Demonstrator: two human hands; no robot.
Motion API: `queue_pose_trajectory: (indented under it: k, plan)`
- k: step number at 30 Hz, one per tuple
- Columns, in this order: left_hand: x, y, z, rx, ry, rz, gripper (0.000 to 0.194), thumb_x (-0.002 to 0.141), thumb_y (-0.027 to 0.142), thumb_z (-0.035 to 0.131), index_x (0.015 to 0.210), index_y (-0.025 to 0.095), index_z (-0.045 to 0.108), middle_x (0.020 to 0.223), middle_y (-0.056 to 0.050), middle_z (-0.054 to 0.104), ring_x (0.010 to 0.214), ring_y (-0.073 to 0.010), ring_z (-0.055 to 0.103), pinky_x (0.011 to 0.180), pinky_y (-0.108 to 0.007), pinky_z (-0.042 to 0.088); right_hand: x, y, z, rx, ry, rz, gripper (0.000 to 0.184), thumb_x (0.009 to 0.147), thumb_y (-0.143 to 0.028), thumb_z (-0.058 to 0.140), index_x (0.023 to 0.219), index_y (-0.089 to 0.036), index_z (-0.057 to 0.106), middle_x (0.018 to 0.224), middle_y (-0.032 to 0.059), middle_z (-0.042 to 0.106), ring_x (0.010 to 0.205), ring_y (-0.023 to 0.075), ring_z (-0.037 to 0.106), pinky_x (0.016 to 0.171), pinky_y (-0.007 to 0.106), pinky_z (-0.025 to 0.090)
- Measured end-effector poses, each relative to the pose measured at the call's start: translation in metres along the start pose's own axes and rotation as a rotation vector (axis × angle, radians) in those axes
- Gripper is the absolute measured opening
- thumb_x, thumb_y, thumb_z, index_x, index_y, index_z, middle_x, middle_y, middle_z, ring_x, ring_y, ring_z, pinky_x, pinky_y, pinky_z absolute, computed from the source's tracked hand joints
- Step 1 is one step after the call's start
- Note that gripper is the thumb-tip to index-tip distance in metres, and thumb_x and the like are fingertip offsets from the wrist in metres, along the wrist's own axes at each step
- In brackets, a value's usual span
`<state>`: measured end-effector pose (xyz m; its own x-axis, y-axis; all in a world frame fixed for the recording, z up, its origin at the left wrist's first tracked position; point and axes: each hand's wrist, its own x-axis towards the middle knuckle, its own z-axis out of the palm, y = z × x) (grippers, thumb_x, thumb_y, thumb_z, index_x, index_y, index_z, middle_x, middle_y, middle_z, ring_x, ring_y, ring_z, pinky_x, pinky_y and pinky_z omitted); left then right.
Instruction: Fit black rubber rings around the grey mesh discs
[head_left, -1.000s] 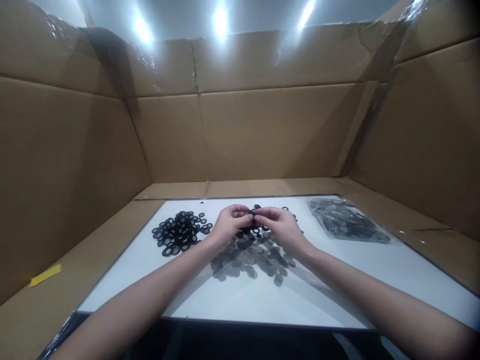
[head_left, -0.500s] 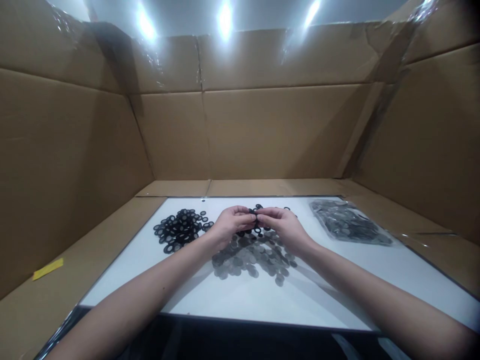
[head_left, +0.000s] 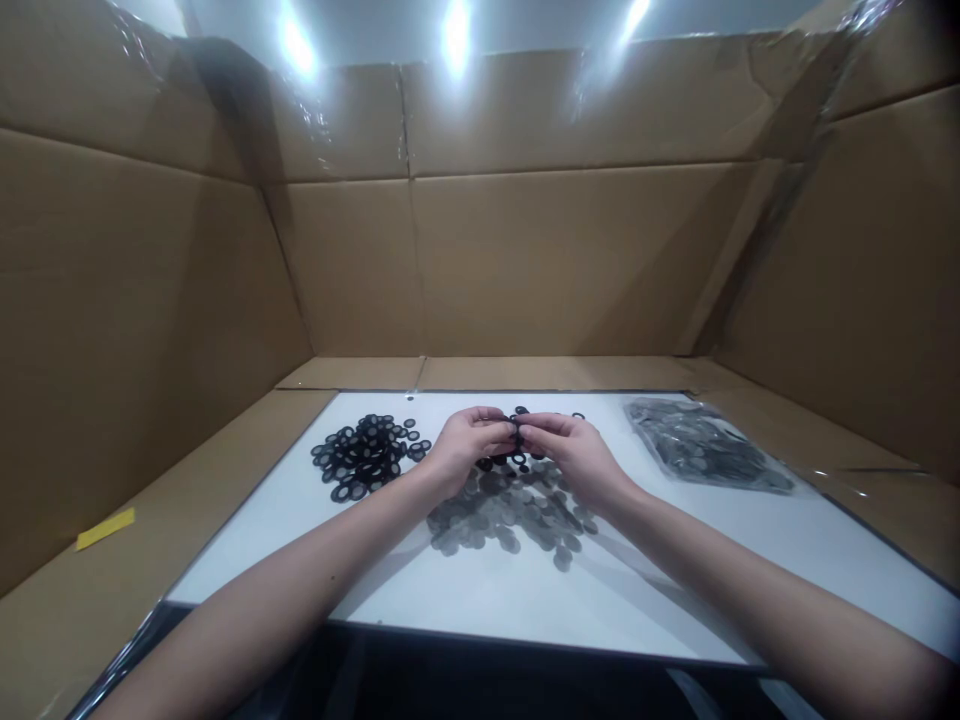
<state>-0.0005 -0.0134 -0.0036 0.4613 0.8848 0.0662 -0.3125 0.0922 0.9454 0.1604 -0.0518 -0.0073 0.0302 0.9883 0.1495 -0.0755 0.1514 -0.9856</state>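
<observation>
My left hand [head_left: 474, 445] and my right hand [head_left: 568, 450] meet fingertip to fingertip above the middle of the white board. Both pinch a small black ring [head_left: 517, 436] between thumbs and fingers; whether a disc sits inside it cannot be made out. Under and in front of the hands spreads a pile of thin grey translucent discs [head_left: 510, 515]. More loose black rings [head_left: 520, 460] lie just behind and below the fingers, partly hidden by them. To the left is a heap of black rings with grey centres [head_left: 364, 455].
A clear plastic bag [head_left: 705, 447] full of grey discs lies on the right of the white board [head_left: 255, 560]. Cardboard walls [head_left: 555, 260] enclose the board at the back and sides. A yellow strip [head_left: 106, 528] is on the cardboard at left.
The whole view has shifted slightly. Both hands stay together at the same place over the board, still pinching the black ring, with only small finger movement.
</observation>
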Motion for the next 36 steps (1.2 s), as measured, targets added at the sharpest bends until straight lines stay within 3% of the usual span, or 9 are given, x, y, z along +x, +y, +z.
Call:
queue_pose_trajectory:
  k: [14,21,36]
  plan:
    - [0.001,-0.003,-0.001,0.059,0.02,0.007,0.034,0.066,0.023,0.074,0.09,0.01,0.054,0.086,-0.01,0.065,0.078,-0.0172,0.066,0.087,-0.036,0.049,-0.002,-0.006,0.003,-0.084,0.019,-0.049,0.031,0.067,-0.033,0.068,0.091,-0.014,0.07,0.083,0.0071,0.07,0.071,0.0164,0.061,0.072,0.032,0.048]
    - [0.001,0.003,0.0,0.073,0.057,0.025,0.035,0.064,0.018,0.075,0.09,0.012,0.053,0.079,-0.005,0.063,0.074,-0.0142,0.065,0.082,-0.033,0.052,-0.005,-0.01,0.005,-0.083,-0.009,-0.064,0.029,0.07,-0.033,0.066,0.093,-0.015,0.069,0.085,0.0068,0.07,0.074,0.0166,0.061,0.074,0.032,0.047]
    - [0.0,0.006,-0.001,0.07,0.018,0.025,0.037,0.064,0.02,0.076,0.093,0.012,0.052,0.082,-0.006,0.061,0.077,-0.0139,0.064,0.085,-0.034,0.05,-0.006,-0.011,0.006,-0.129,0.005,-0.104,0.031,0.072,-0.034,0.065,0.096,-0.015,0.068,0.09,0.0079,0.069,0.08,0.0187,0.061,0.075,0.032,0.048]
